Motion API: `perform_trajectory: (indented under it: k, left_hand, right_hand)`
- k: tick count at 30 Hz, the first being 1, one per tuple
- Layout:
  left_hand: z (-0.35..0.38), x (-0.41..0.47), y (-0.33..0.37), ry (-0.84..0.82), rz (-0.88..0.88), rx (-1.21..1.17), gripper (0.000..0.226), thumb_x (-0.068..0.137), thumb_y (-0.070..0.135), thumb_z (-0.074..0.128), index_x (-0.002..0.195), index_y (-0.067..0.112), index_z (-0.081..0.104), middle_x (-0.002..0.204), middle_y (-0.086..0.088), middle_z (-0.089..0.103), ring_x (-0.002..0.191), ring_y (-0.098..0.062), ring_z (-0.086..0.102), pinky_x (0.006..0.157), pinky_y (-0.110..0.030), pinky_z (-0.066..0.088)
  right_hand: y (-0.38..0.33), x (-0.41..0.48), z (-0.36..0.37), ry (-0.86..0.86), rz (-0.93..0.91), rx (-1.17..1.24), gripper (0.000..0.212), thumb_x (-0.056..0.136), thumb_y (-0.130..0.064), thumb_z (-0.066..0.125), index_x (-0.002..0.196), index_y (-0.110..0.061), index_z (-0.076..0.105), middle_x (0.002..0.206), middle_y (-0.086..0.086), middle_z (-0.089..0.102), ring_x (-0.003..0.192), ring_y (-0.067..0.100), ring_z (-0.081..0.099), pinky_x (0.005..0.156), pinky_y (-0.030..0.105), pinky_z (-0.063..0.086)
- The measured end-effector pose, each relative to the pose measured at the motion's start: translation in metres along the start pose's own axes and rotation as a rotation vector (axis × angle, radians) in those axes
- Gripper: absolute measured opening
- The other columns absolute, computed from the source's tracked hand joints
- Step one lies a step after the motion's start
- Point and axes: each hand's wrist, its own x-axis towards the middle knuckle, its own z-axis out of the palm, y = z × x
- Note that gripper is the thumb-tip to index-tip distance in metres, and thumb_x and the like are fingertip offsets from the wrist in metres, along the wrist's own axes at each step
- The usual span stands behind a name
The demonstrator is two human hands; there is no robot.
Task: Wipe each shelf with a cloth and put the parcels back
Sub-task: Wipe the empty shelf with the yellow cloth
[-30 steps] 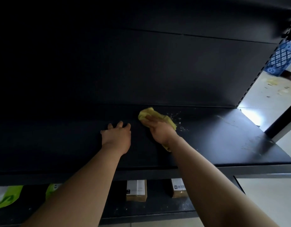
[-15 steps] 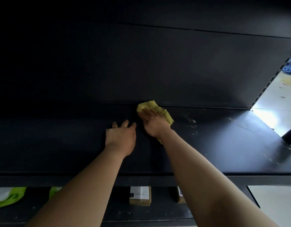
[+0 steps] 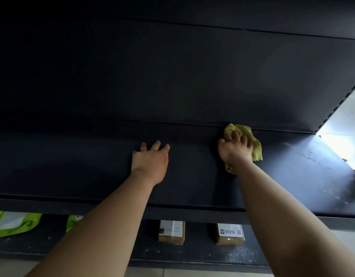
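My right hand (image 3: pixel 233 150) holds a crumpled yellow cloth (image 3: pixel 255 145) and presses it on the black shelf (image 3: pixel 88 168), at the back edge where the shelf meets the dark rear panel. Its fingers are bent over the bunched cloth. Further left, my left hand (image 3: pixel 150 160) rests flat on the shelf with its fingers spread, holding nothing. On the lower shelf stand two brown parcels with white labels (image 3: pixel 171 232) (image 3: pixel 229 233), partly hidden by the upper shelf's front edge.
Two green-and-white bags (image 3: pixel 12 222) (image 3: pixel 73 221) lie at the left of the lower shelf. The upper shelf's right part (image 3: pixel 316 160) shows pale smudges. A perforated upright (image 3: pixel 340 100) ends the shelf on the right, with bright floor beyond.
My right hand has slid the cloth to the right along the shelf's back edge, away from my left hand. The left hand stays flat in place.
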Motion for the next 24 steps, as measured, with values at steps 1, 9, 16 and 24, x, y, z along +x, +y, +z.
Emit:
perform_trajectory:
  k: [1, 9, 16, 24]
  left_hand:
    - [0.0, -0.001, 0.0, -0.003, -0.002, -0.001, 0.048, 0.104, 0.035, 0.018, 0.152, 0.035, 0.01, 0.16, 0.004, 0.011, 0.143, -0.038, 0.019, 0.105, -0.052, 0.036]
    - [-0.001, -0.001, 0.002, -0.032, -0.011, -0.033, 0.064, 0.1, 0.029, 0.043, 0.152, 0.033, 0.005, 0.161, 0.001, 0.006, 0.144, -0.04, 0.014, 0.109, -0.057, 0.03]
    - [0.0, -0.001, 0.004, -0.048, -0.013, -0.014, 0.071, 0.097, 0.027, 0.05, 0.152, 0.03, 0.005, 0.16, -0.002, 0.006, 0.143, -0.041, 0.013, 0.109, -0.059, 0.028]
    - [-0.006, -0.003, 0.016, 0.035, 0.158, 0.008, 0.051, 0.092, 0.013, 0.054, 0.14, 0.015, 0.038, 0.139, -0.007, 0.042, 0.119, -0.031, 0.045, 0.086, -0.038, 0.045]
  right_hand:
    - [0.005, -0.007, 0.0, 0.004, 0.025, 0.005, 0.061, 0.095, -0.043, 0.018, 0.154, -0.029, 0.01, 0.162, 0.003, 0.003, 0.148, 0.031, -0.002, 0.119, 0.05, 0.001]
    - [-0.021, -0.061, 0.007, -0.011, 0.011, -0.063, 0.063, 0.094, -0.045, 0.019, 0.154, -0.028, 0.008, 0.162, 0.009, 0.002, 0.147, 0.039, -0.002, 0.116, 0.057, 0.001]
    - [-0.045, -0.095, 0.014, -0.015, -0.163, 0.008, 0.059, 0.096, -0.04, 0.02, 0.153, -0.029, 0.01, 0.162, 0.006, 0.002, 0.148, 0.031, -0.001, 0.119, 0.048, 0.0]
    - [0.046, -0.11, -0.002, 0.111, 0.096, 0.02, 0.058, 0.096, -0.039, 0.023, 0.153, -0.034, 0.015, 0.162, 0.002, 0.007, 0.149, 0.023, 0.006, 0.121, 0.041, 0.006]
